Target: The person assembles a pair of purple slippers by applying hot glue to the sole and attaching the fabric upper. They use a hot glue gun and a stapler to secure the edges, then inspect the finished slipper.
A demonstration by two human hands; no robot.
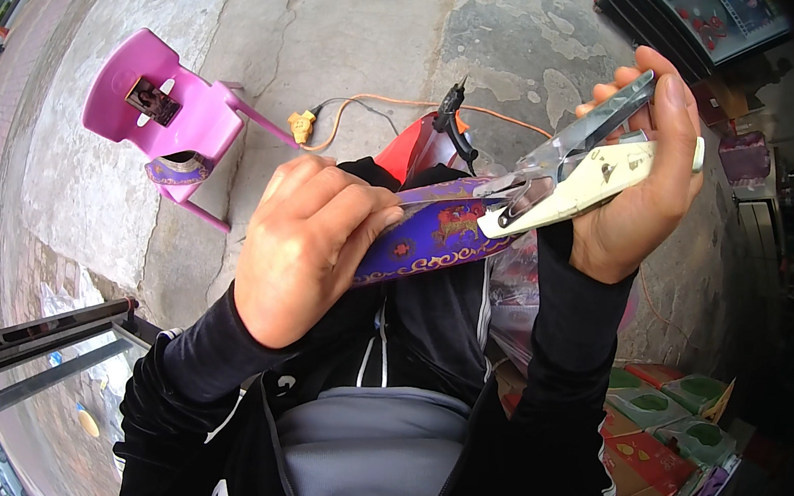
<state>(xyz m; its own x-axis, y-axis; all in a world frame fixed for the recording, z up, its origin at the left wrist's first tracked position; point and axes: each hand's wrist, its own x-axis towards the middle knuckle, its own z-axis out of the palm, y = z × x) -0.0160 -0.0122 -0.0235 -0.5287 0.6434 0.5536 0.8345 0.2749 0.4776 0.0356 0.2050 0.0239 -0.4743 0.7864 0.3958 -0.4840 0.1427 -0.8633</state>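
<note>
Beyond and left of the left fingers stands a pink plastic chair, perhaps placed there to keep things within reach. The curved purple band with gold patterning sits between the two hands, over the lap. The left hand pinches its edge between thumb and bunched fingers, probably to steady it. The right hand is curled around a long stapler with a cream body and metal arm, its nose overlapping the band, seemingly angled to straddle the edge. Smallest, beyond the left fingertips, lies a yellow plug.
</note>
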